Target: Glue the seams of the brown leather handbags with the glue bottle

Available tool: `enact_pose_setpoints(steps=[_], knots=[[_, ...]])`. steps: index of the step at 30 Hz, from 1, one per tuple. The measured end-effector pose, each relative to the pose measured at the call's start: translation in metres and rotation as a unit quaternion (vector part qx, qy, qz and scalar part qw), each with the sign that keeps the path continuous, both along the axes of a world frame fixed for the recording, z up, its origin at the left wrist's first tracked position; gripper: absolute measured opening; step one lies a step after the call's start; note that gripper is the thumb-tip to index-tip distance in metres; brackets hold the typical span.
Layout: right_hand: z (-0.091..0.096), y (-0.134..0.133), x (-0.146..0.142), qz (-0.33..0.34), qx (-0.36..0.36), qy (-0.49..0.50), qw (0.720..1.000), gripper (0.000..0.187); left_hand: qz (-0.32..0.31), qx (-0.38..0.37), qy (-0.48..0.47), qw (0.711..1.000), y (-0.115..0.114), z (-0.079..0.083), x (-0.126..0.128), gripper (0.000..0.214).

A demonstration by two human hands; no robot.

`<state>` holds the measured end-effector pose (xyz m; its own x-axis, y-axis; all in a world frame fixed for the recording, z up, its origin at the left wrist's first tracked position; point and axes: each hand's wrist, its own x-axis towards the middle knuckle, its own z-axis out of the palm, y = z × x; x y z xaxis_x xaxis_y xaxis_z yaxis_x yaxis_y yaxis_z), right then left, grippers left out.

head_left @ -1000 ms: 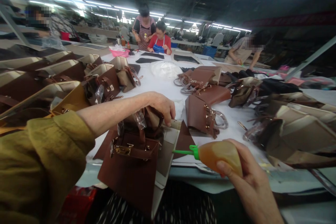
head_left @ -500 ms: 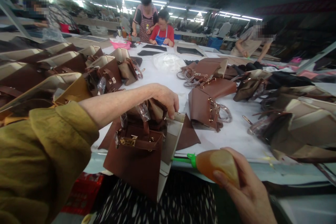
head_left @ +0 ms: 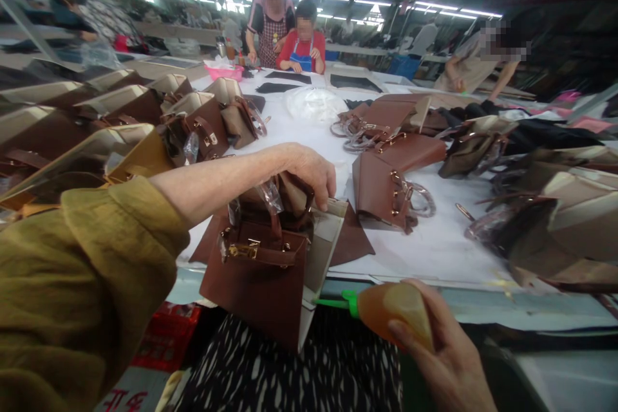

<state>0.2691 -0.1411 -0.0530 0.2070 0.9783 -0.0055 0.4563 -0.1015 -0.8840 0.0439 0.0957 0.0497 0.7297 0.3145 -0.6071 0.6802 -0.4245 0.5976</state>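
Observation:
A brown handbag [head_left: 255,290] with gold hardware and plastic-wrapped handles leans over the table's near edge, its pale side panel facing right. My left hand [head_left: 311,174] reaches across it, fingers closed on the panel's upper edge. Wrapped in my right hand [head_left: 449,341] is a squeeze bottle [head_left: 393,309] of amber liquid, lying sideways. Its thin green nozzle points left, and the tip is at the lower part of the pale panel; whether it touches, I cannot tell. Brown flaps of the handbag spread on the table behind it.
Several brown handbags [head_left: 193,122] and a mustard one [head_left: 140,154] stand on the left. More brown bags [head_left: 386,187] lie to the right on the white table [head_left: 309,135]. Co-workers [head_left: 304,45] work at the far side, beside a pink basin [head_left: 224,71]. A red crate [head_left: 167,338] sits below.
The bottle has shifted slightly left and down relative to the bag, its nozzle tip now showing against the pale panel. My left hand keeps its hold. The whole view has shifted a little.

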Motion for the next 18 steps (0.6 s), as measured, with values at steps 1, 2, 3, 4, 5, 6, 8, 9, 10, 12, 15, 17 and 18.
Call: enact_pose_setpoints(steps=[1, 2, 3, 4, 5, 6, 8, 9, 10, 12, 15, 17, 18], knots=[[0.000, -0.001, 0.000, -0.001, -0.004, 0.007, 1.000, 0.053, 0.003, 0.001, 0.001, 1.000, 0.000, 0.000, 0.000, 0.015], [0.001, -0.001, 0.001, 0.003, -0.012, 0.013, 1.000, 0.053, 0.006, 0.002, 0.003, 1.000, 0.000, 0.000, 0.000, 0.015], [0.002, -0.001, 0.001, 0.007, -0.019, 0.018, 1.000, 0.053, 0.009, 0.003, 0.003, 1.000, 0.000, 0.000, 0.000, 0.015], [0.002, -0.001, 0.002, 0.010, -0.024, 0.023, 0.999, 0.053, 0.009, 0.003, 0.002, 1.000, 0.000, 0.000, 0.000, 0.015], [0.004, -0.001, 0.002, 0.008, -0.024, 0.029, 0.999, 0.052, 0.007, 0.003, 0.001, 1.000, -0.001, 0.001, 0.000, 0.015], [0.005, 0.000, 0.002, 0.002, -0.018, 0.035, 0.999, 0.051, 0.004, 0.004, -0.001, 1.000, -0.001, 0.001, 0.000, 0.014], [0.007, 0.003, 0.001, -0.016, -0.002, 0.046, 0.999, 0.051, 0.000, 0.006, -0.004, 1.000, -0.002, 0.001, 0.001, 0.013], [0.008, 0.004, 0.000, -0.030, 0.009, 0.050, 0.998, 0.052, 0.001, 0.006, -0.002, 1.000, -0.002, 0.001, 0.001, 0.012], [0.009, 0.005, 0.000, -0.043, 0.018, 0.051, 0.998, 0.053, 0.002, 0.006, -0.001, 1.000, -0.003, 0.001, 0.001, 0.012], [0.008, 0.005, -0.001, -0.057, 0.032, 0.042, 0.997, 0.054, 0.004, 0.007, 0.000, 1.000, -0.003, 0.000, 0.001, 0.013], [0.000, 0.003, -0.001, -0.041, 0.036, 0.005, 0.999, 0.053, 0.014, 0.022, 0.007, 1.000, -0.003, 0.000, 0.001, 0.016], [-0.006, 0.000, -0.001, -0.022, 0.021, -0.011, 0.999, 0.054, 0.023, 0.035, 0.016, 0.999, -0.003, 0.000, 0.000, 0.018], [-0.009, -0.002, -0.001, -0.017, 0.013, -0.015, 1.000, 0.054, 0.024, 0.039, 0.017, 0.999, -0.003, 0.000, 0.000, 0.019]])
